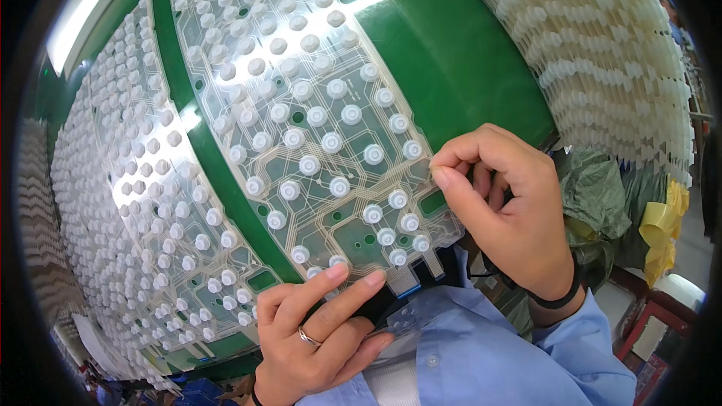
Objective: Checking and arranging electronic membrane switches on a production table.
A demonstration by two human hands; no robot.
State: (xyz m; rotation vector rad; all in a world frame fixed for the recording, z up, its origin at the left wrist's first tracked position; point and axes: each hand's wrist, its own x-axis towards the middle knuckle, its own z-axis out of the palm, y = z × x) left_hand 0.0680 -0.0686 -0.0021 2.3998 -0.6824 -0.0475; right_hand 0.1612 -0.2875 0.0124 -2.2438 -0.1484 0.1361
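Note:
A clear keyboard membrane [350,237], with printed traces and rows of white rubber domes, lies in front of me on a green work surface [474,83]. My right hand [526,214] is closed in a pinch at the membrane's right edge, thumb and index tips together. My left hand [320,338] rests at the near edge, index and middle fingers stretched onto the sheet beside the lowest domes. It holds nothing. To the left lies a second dome-covered membrane [218,259], separated by a green strip.
Tall stacks of whitish domed sheets [594,53] line the right side. Below them hang crumpled green plastic bags [594,188] and a yellow wrapper [662,225]. A red-edged container [650,323] stands lower right. More stacked sheets [41,218] show at far left.

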